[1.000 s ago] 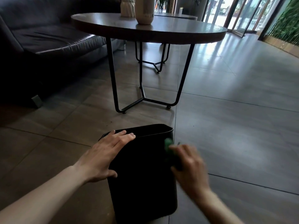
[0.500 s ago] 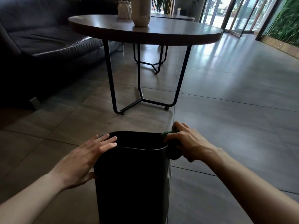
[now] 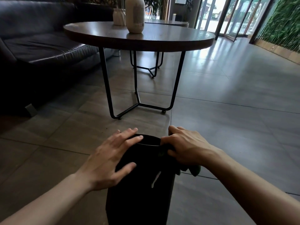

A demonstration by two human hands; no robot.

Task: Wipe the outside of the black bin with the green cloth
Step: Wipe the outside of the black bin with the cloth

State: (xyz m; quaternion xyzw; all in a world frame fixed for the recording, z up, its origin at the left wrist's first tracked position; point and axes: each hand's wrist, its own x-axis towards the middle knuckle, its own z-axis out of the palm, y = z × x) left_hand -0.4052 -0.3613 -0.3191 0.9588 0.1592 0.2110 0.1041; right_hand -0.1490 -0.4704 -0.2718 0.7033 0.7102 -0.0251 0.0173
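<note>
The black bin (image 3: pixel 139 192) stands on the tiled floor at the bottom centre, tilted away from me so I see mostly its near side. My left hand (image 3: pixel 110 159) lies flat on the bin's upper left side, fingers spread and tips at the rim. My right hand (image 3: pixel 185 148) presses the green cloth (image 3: pixel 194 170) against the bin's upper right edge; most of the cloth is hidden under the hand, with a bit hanging below the wrist.
A round wooden table (image 3: pixel 162 44) on black metal legs (image 3: pixel 105 88) stands just beyond the bin, with a pale vase (image 3: pixel 134 15) on it. A dark leather sofa (image 3: pixel 35 51) fills the left. Open tiled floor (image 3: pixel 235 119) stretches right toward glass doors (image 3: pixel 227 15).
The bin has tipped and turned under my hands. My left hand slid up onto its upper side near the rim. My right hand with the cloth shifted along the right edge.
</note>
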